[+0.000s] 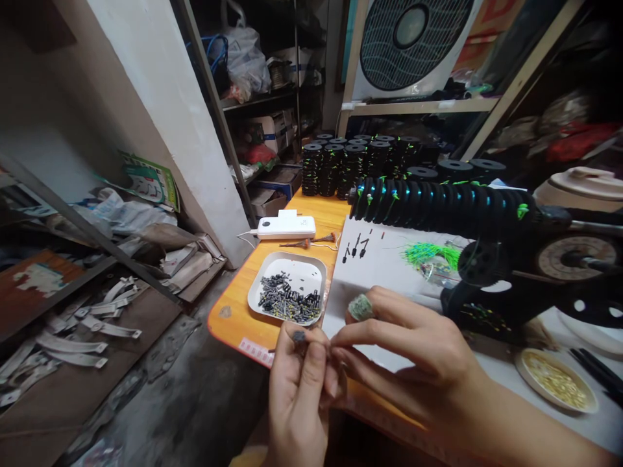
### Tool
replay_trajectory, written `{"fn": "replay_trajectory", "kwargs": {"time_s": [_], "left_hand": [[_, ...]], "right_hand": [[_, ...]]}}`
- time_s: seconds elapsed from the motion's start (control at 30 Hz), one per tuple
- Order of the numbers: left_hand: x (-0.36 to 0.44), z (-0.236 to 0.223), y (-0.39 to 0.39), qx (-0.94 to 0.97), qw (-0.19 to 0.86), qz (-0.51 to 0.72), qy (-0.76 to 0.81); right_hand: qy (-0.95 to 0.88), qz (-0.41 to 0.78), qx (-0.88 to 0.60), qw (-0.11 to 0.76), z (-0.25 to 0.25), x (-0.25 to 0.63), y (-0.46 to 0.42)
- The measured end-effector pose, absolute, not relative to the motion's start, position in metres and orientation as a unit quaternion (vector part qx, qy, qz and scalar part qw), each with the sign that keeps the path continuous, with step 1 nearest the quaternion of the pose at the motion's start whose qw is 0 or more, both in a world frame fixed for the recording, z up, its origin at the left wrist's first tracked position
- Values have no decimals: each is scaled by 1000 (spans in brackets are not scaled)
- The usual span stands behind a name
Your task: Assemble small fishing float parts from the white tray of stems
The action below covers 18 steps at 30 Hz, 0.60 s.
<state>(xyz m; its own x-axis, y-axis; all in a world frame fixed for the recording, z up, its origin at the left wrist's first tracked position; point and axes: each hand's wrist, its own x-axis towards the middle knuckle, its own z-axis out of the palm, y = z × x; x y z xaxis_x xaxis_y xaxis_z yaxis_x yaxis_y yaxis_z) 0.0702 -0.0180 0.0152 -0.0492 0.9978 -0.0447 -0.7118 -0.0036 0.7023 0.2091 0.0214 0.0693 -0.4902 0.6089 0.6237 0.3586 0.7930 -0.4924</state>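
My left hand [302, 392] is closed at the table's front edge, thumb pressed over curled fingers, with a dark patch on one fingertip. My right hand [413, 350] meets it from the right, thumb and a finger pinched together. One raised finger of that hand wears a greenish-grey wrap [360, 307]. Whatever lies between the fingertips is too small or hidden to make out. Just beyond the left hand stands a white square tray [256, 293] of small dark and yellow-tipped pieces. Several thin black parts [355, 251] lie on the white sheet [384, 272] further back.
A black machine [481, 259] with a ribbed roll [428, 204] stands at the right. Black spools [333, 170] fill the back. A white power strip [286, 226], green-blue strands [433, 255] and a dish of golden bits [528, 379] are on the table. A fan [409, 29] stands behind.
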Motion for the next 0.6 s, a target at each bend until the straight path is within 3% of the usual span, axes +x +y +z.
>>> {"fn": "replay_trajectory", "kwargs": {"time_s": [0.13,0.33,0.6], "left_hand": [[62,10,-10,354,494,750,262],[27,17,14,431,384,740,345],[-18,35,51,475,319,732,370]], "right_hand": [[-876,57,-280,389,77,209,20],[-891,-37,-280,355,81,220,21],[-866,43,-324,379,79,222,30]]}}
